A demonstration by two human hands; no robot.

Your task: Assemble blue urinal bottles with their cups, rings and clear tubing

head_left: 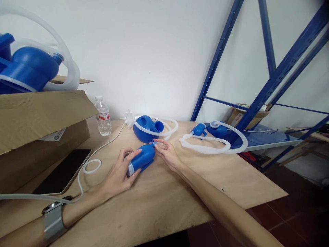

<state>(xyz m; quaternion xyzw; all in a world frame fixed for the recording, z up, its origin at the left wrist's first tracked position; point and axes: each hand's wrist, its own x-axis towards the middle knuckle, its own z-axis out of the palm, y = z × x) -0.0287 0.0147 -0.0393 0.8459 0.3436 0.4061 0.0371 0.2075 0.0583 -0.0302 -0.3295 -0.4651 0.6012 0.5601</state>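
Note:
My left hand point(120, 173) is wrapped round a small blue plastic bottle-shaped part point(143, 158) lying on its side on the wooden table point(164, 202). My right hand point(167, 153) pinches at the narrow tip of that part, fingers pressed together on its nozzle end. Just behind them sits a blue container with a round spout point(147, 128), ringed by a coil of white tube point(169, 128). A thin clear tube point(88, 168) loops across the table near my left wrist.
A cardboard box point(38, 127) at left holds more blue containers and tubes. A water bottle point(103, 116) and a dark tablet point(64, 171) lie near it. Another blue part with white tubing point(213, 139) sits at right, by blue metal shelving point(257, 103).

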